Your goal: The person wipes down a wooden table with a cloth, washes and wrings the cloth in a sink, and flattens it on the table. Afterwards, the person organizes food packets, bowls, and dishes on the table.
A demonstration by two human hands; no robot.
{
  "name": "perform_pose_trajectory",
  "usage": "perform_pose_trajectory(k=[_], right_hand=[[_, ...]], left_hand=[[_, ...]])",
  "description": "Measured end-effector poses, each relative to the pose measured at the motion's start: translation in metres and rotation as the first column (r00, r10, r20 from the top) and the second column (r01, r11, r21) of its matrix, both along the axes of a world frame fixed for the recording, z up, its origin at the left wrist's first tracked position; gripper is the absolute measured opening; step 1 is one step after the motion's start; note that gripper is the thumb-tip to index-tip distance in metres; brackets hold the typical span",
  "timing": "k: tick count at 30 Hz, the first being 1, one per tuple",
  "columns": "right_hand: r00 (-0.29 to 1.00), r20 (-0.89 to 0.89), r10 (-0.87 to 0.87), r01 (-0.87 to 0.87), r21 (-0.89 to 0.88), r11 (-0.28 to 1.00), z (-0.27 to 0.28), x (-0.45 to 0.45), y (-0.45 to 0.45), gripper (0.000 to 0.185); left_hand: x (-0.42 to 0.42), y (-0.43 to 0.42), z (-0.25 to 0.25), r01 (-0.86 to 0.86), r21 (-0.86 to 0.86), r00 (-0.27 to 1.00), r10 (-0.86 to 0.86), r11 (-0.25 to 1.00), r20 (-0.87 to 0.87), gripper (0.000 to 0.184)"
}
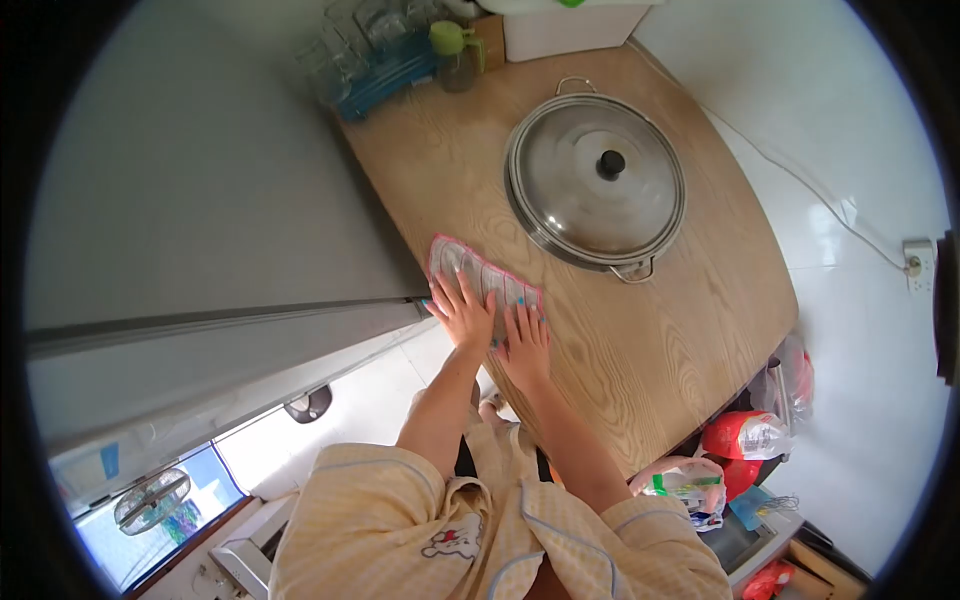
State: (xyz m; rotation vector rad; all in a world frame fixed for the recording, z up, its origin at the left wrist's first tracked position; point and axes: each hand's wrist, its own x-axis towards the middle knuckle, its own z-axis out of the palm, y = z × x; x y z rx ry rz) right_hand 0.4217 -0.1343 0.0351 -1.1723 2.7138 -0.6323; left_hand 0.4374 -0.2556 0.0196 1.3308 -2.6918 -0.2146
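A pale striped cloth with a pink edge [482, 268] lies spread on the wooden table [640, 350], close to its left edge. My left hand [463, 313] rests flat on the cloth, fingers stretched out and apart. Beside it, my right hand [525, 342] presses on the cloth's lower right part, its fingers also extended. The palms hide some of the cloth. Beyond my hands stands a wide steel pan with a glass lid [600, 180] and a black knob, not touched by either hand.
Glasses in a blue rack [385, 75] and a green-topped jug [456, 55] stand at the far left corner. A white box [570, 32] is at the back. Left of the table rises a grey fridge [220, 200]. Plastic bags [745, 435] sit below right; a cord runs to a wall socket [917, 265].
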Motion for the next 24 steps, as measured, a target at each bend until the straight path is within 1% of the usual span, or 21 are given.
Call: perform_pose_trajectory(k=[2,4,6,8,10,11,13,14,16,18,19,20,21,22,24], right_hand=[[0.976,0.193,-0.099,0.111,-0.054,0.992,0.003,-0.004,0.018,0.060],[0.922,0.071,-0.380,0.384,-0.046,0.922,-0.001,-0.025,0.037,0.058],[0.797,-0.094,-0.597,0.594,-0.054,0.802,-0.020,-0.059,0.056,0.057],[0.703,-0.074,-0.708,0.703,-0.079,0.706,-0.027,-0.101,0.080,0.055],[0.640,-0.096,-0.762,0.766,0.001,0.643,-0.023,-0.140,0.101,0.052],[0.638,-0.095,-0.764,0.768,0.003,0.640,-0.023,-0.155,0.110,0.052],[0.580,-0.127,-0.805,0.813,0.149,0.562,-0.023,-0.185,0.118,0.051],[0.575,-0.130,-0.808,0.817,0.148,0.557,-0.024,-0.193,0.117,0.051],[0.547,-0.235,-0.804,0.831,0.266,0.488,-0.023,-0.201,0.112,0.052],[0.538,-0.246,-0.806,0.835,0.287,0.470,-0.020,-0.205,0.107,0.052],[0.537,-0.256,-0.804,0.834,0.303,0.460,-0.019,-0.202,0.106,0.052],[0.525,-0.250,-0.813,0.836,0.330,0.439,-0.020,-0.196,0.108,0.052],[0.535,-0.261,-0.804,0.832,0.327,0.448,-0.022,-0.197,0.109,0.052],[0.545,-0.274,-0.792,0.829,0.317,0.461,-0.022,-0.202,0.108,0.052],[0.535,-0.256,-0.805,0.832,0.327,0.448,-0.017,-0.205,0.105,0.053]], left_hand=[[-0.002,-0.001,-0.009,0.013,-0.006,1.000,-0.013,1.000,-0.020,0.069],[-0.015,-0.003,-0.002,0.023,-0.002,0.999,-0.023,1.000,-0.037,0.070],[-0.030,-0.004,0.012,-0.075,0.052,0.993,0.070,0.996,0.091,0.070],[-0.043,-0.016,0.009,-0.054,0.048,0.993,0.049,0.997,0.105,0.070],[-0.054,-0.034,0.006,0.139,0.029,0.990,-0.140,0.990,0.030,0.069],[-0.065,-0.048,0.004,0.190,0.018,0.979,-0.191,0.982,0.066,0.067],[-0.094,-0.076,0.003,0.230,0.011,0.971,-0.231,0.973,0.058,0.066],[-0.109,-0.091,0.002,0.266,0.005,0.962,-0.266,0.964,0.057,0.065],[-0.143,-0.120,0.002,0.307,-0.017,0.950,-0.305,0.952,0.064,0.063],[-0.180,-0.148,0.001,0.404,-0.071,0.915,-0.404,0.912,0.028,0.057],[-0.199,-0.162,0.002,0.425,-0.059,0.905,-0.423,0.903,0.044,0.057],[-0.216,-0.173,0.001,0.506,-0.080,0.862,-0.507,0.859,0.014,0.054],[-0.237,-0.183,-0.001,0.579,-0.107,0.811,-0.585,0.808,-0.023,0.051],[-0.260,-0.193,-0.002,0.595,-0.094,0.801,-0.599,0.798,-0.018,0.051],[-0.301,-0.211,-0.004,0.733,-0.139,0.669,-0.743,0.665,-0.022,0.048]])
